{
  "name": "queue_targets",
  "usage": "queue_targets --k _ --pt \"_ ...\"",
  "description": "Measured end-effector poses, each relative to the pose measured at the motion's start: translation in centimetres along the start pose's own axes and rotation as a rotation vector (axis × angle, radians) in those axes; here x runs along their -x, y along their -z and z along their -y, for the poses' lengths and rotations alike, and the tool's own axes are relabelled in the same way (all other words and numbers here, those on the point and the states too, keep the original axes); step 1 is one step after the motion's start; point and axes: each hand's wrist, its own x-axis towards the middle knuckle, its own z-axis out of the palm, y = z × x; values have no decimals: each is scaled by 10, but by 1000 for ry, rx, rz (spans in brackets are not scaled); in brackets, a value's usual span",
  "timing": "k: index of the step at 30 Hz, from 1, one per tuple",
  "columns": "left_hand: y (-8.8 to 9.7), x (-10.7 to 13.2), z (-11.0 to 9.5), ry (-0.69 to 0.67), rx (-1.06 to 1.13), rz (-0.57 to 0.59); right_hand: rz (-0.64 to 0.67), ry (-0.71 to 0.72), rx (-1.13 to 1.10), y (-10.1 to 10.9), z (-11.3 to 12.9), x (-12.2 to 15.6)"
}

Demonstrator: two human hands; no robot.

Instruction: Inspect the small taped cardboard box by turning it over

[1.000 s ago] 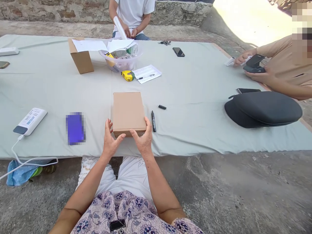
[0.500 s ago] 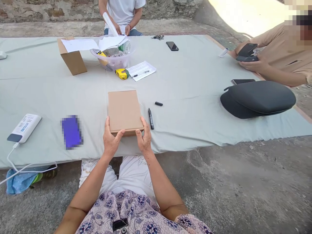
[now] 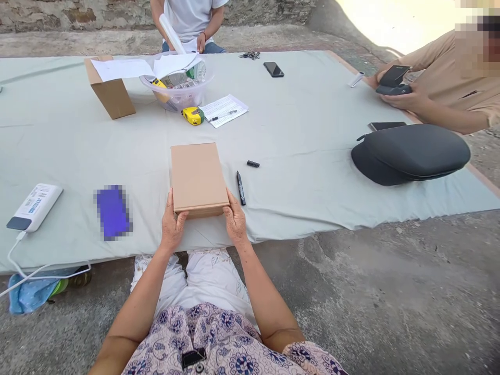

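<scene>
A closed brown cardboard box (image 3: pixel 199 176) lies flat on the cloth-covered table in front of me. My left hand (image 3: pixel 172 224) grips its near left corner, thumb at the front face and fingers along the side. At the near right corner, my right hand (image 3: pixel 236 219) holds it the same way. Some fingertips are hidden by the box sides. Just right of the box lies an uncapped black marker (image 3: pixel 241 188), with its black cap (image 3: pixel 253 163) a little farther off.
A tape measure (image 3: pixel 192 115), a written sheet (image 3: pixel 224 110) with a pen, a plastic basket (image 3: pixel 175 96) and an open carton (image 3: pixel 117 99) stand beyond. A power bank (image 3: pixel 37 207) is left, a black case (image 3: pixel 414 153) right. Two people sit at the table.
Both thumbs have slid outward from the middle of the box's front edge toward its corners. The box stays in about the same place; the view has shifted slightly.
</scene>
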Motion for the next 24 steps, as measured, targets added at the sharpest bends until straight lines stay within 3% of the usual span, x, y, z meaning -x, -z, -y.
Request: queue_targets --k 9,17,24 --pt "12 -2 6 3 101 39 -8 -58 -86 8 -2 7" --pt "17 -2 24 13 200 105 13 -102 -176 12 -6 5" --pt "24 -1 25 51 136 153 32 -152 -72 12 -8 12"
